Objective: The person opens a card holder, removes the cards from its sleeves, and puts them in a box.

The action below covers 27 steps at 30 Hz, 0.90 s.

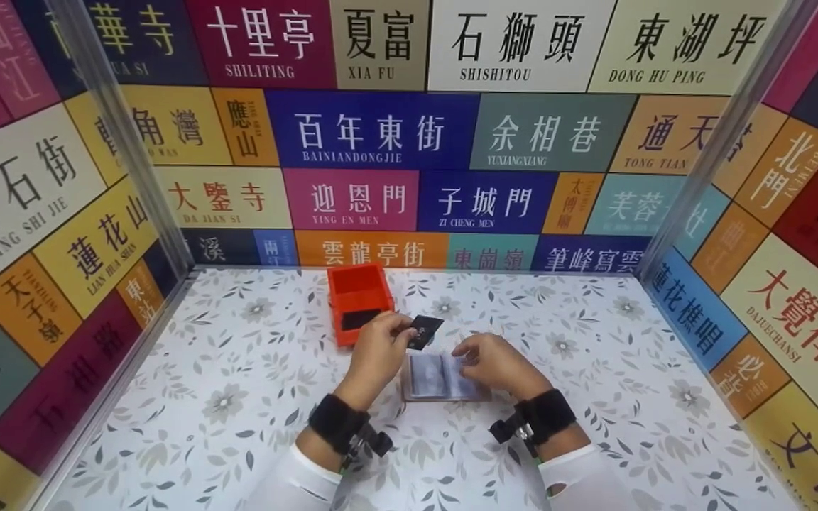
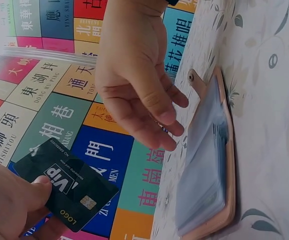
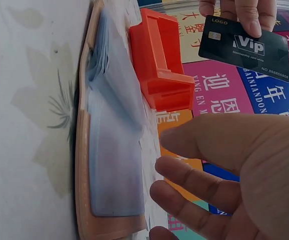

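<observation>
My left hand (image 1: 379, 353) pinches a black VIP membership card (image 2: 67, 182) between thumb and fingers, holding it up above the table. Below it lies a card holder (image 1: 429, 376), spread open, with clear plastic sleeves (image 3: 117, 165) inside a tan cover (image 2: 229, 200). My right hand (image 1: 488, 360) hovers at the holder's right side, fingers loosely bent and nothing between them. In the left wrist view a strap with a snap (image 2: 196, 82) sticks out from the cover's edge.
A red bin (image 1: 361, 289) stands behind the left hand, with a black card or cards (image 1: 361, 318) in its near end. White table (image 1: 224, 440) with a leaf print runs back to panels of coloured signs (image 1: 373, 131) on three sides.
</observation>
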Motion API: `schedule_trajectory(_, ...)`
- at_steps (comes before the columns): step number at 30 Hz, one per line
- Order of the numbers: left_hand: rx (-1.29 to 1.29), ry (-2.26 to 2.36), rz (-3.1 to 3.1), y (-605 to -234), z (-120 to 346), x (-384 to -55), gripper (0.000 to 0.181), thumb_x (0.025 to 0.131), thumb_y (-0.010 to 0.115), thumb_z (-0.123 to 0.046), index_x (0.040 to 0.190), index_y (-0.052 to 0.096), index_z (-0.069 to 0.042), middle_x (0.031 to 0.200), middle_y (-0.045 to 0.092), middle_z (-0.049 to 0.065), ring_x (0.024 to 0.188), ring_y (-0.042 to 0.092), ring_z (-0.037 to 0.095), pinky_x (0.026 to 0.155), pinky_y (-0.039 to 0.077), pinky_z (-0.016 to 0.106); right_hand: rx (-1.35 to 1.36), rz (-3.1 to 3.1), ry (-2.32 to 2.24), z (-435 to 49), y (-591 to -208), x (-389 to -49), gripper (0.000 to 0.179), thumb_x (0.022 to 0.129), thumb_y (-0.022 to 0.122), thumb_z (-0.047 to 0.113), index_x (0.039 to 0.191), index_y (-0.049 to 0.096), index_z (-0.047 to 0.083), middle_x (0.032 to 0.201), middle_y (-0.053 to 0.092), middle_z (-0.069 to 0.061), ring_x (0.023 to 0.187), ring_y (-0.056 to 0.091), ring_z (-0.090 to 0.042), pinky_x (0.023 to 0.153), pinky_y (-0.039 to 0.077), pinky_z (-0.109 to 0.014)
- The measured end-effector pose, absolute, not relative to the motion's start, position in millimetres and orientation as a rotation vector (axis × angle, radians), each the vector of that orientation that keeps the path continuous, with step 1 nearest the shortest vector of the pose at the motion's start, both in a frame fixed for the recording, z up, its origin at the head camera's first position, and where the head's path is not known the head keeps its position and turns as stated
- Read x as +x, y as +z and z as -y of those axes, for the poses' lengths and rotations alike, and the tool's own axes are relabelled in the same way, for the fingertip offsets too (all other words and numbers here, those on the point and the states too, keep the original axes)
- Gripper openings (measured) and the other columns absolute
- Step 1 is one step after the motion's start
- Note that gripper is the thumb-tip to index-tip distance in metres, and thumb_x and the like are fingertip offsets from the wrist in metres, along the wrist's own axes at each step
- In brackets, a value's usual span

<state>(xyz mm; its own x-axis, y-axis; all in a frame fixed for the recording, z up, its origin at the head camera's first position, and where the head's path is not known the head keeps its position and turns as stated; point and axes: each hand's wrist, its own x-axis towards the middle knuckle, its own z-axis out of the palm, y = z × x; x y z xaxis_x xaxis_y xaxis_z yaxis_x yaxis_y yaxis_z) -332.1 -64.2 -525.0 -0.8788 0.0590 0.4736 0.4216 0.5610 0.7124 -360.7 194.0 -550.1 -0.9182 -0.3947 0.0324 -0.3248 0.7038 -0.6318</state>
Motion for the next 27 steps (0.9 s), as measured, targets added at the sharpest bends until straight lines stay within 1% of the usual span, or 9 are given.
schedule_trajectory(6, -0.379, -1.200, 2.361, -523, 68, -333, 0.009, 0.098, 0.085, -0.004, 0.106, 0.087, -0.008, 0.098, 0.078, 0.004, 0.091, 0.074, 0.019, 0.086, 0.064, 0.036, -0.597, -2.807, -0.840, -195, -554, -355, 0.034, 0.080, 0.088, 0.000, 0.112, 0.086, 0.009, 0.117, 0.082, -0.005, 0.109, 0.074, -0.022, 0.104, 0.063, -0.048)
schedule_trajectory(9, -0.373, -1.129, 2.355, -522, 72, -334, 0.011, 0.098, 0.085, -0.004, 0.107, 0.089, -0.009, 0.096, 0.077, 0.004, 0.088, 0.074, 0.019, 0.084, 0.064, 0.036, -0.634, -2.816, -0.820, -194, -556, -354, 0.032, 0.077, 0.087, -0.003, 0.107, 0.086, 0.008, 0.114, 0.081, -0.004, 0.107, 0.073, -0.023, 0.101, 0.063, -0.047)
schedule_trajectory(12, -0.367, -0.976, 2.348, -521, 79, -337, 0.013, 0.097, 0.086, -0.004, 0.107, 0.090, -0.011, 0.094, 0.077, 0.004, 0.088, 0.075, 0.023, 0.084, 0.062, 0.041, -0.674, -2.831, -0.807, -193, -557, -355, 0.029, 0.076, 0.085, -0.003, 0.103, 0.087, 0.007, 0.111, 0.080, -0.004, 0.105, 0.072, -0.024, 0.096, 0.063, -0.046)
schedule_trajectory(15, -0.360, -0.792, 2.324, -520, 86, -341, 0.014, 0.095, 0.088, -0.005, 0.106, 0.091, -0.013, 0.092, 0.075, 0.004, 0.090, 0.075, 0.028, 0.081, 0.056, 0.047, -0.673, -2.829, -0.807, -193, -556, -354, 0.027, 0.077, 0.085, -0.003, 0.102, 0.086, 0.008, 0.111, 0.078, -0.003, 0.103, 0.071, -0.024, 0.092, 0.061, -0.043)
schedule_trajectory(19, -0.344, -0.642, 2.316, -517, 97, -344, 0.015, 0.094, 0.087, -0.004, 0.105, 0.090, -0.014, 0.090, 0.071, 0.005, 0.093, 0.073, 0.030, 0.081, 0.051, 0.048, -0.650, -2.823, -0.827, -193, -556, -353, 0.028, 0.076, 0.086, -0.003, 0.102, 0.085, 0.009, 0.112, 0.077, -0.002, 0.101, 0.069, -0.022, 0.089, 0.060, -0.041)
schedule_trajectory(22, -0.325, -0.584, 2.341, -516, 101, -345, 0.017, 0.095, 0.084, -0.002, 0.106, 0.090, -0.014, 0.090, 0.070, 0.005, 0.094, 0.071, 0.029, 0.081, 0.050, 0.047, -0.628, -2.811, -0.845, -192, -556, -351, 0.029, 0.077, 0.087, -0.003, 0.104, 0.084, 0.009, 0.113, 0.076, -0.002, 0.101, 0.067, -0.020, 0.091, 0.060, -0.041)
schedule_trajectory(27, -0.287, -0.472, 2.402, -516, 105, -349, 0.024, 0.093, 0.078, 0.003, 0.107, 0.090, -0.013, 0.093, 0.068, 0.006, 0.097, 0.069, 0.030, 0.080, 0.047, 0.047, -0.605, -2.806, -0.851, -193, -554, -349, 0.031, 0.078, 0.087, -0.003, 0.106, 0.083, 0.010, 0.116, 0.076, -0.001, 0.106, 0.068, -0.020, 0.097, 0.061, -0.043)
